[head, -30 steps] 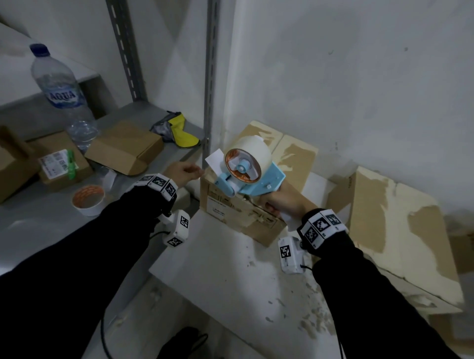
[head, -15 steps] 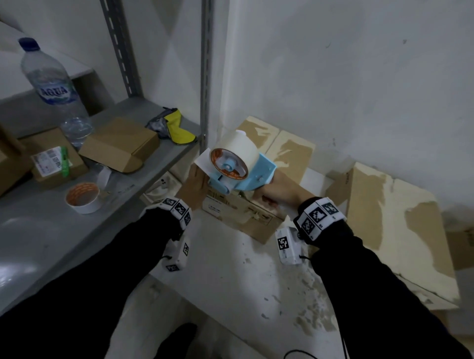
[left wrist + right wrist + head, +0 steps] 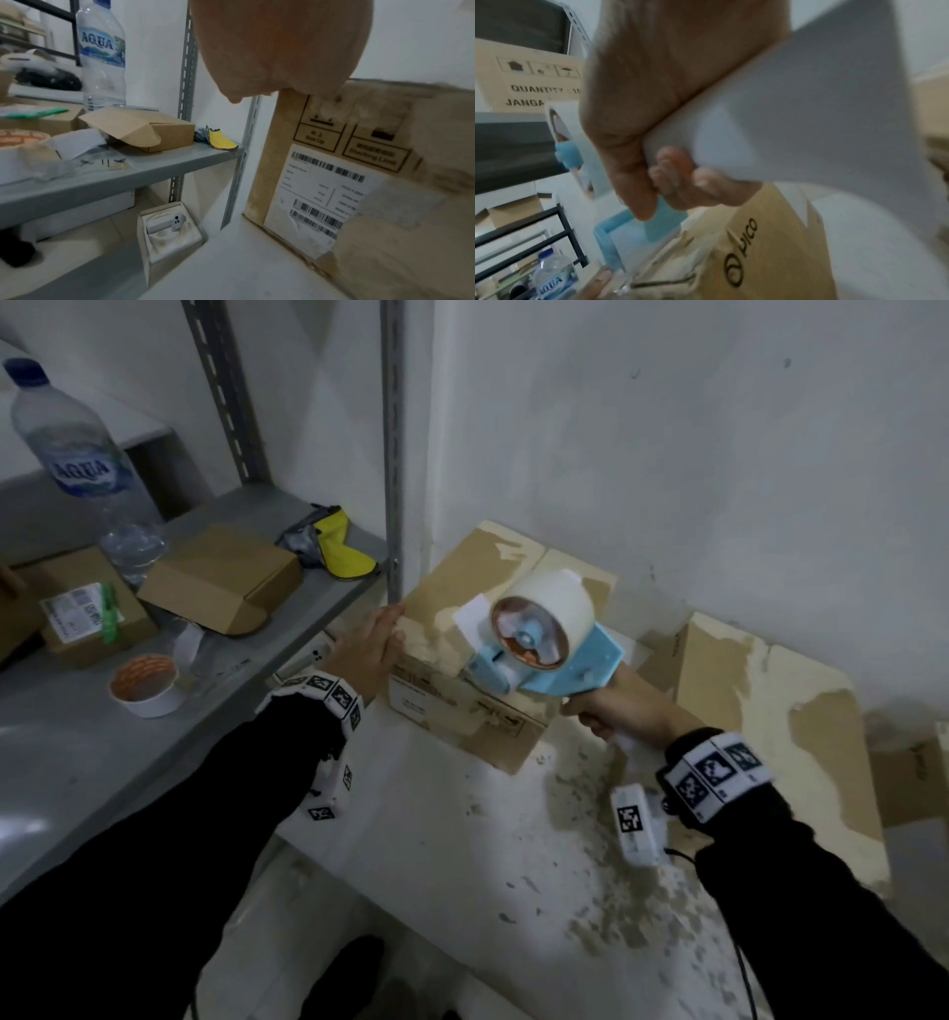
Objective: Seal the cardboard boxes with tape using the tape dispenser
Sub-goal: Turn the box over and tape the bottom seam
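- The right hand [image 3: 624, 713] is wrapped tight around the handle of the tape dispenser [image 3: 557, 662]; the right wrist view shows the fingers [image 3: 680, 182] curled under the pale handle with the thumb side above, a closure the head view only hints at
- From that grip the tape dispenser reaches up and to the left: its long axis runs from the handle at lower right to the blue front end at upper left, which rests on the top of the cardboard box [image 3: 462, 711]
- The white tape roll [image 3: 544, 621] sits on the dispenser with its open core facing the camera, above the middle of the box top
- The left hand [image 3: 367, 649] lies flat with straight fingers on the near left corner of the box top, grasping nothing; the left wrist view shows only the underside of the palm [image 3: 282, 46] over the box edge
- That same wrist view alone shows a white label [image 3: 318, 194] with barcodes on the side of the box, and a small white carton [image 3: 167, 229] under the shelf
- The box stands on a white table [image 3: 436, 855] close to the wall
- On the grey shelf [image 3: 77, 762] to the left stand a water bottle [image 3: 77, 449], a small brown box [image 3: 221, 582] and a spare tape roll [image 3: 146, 685]
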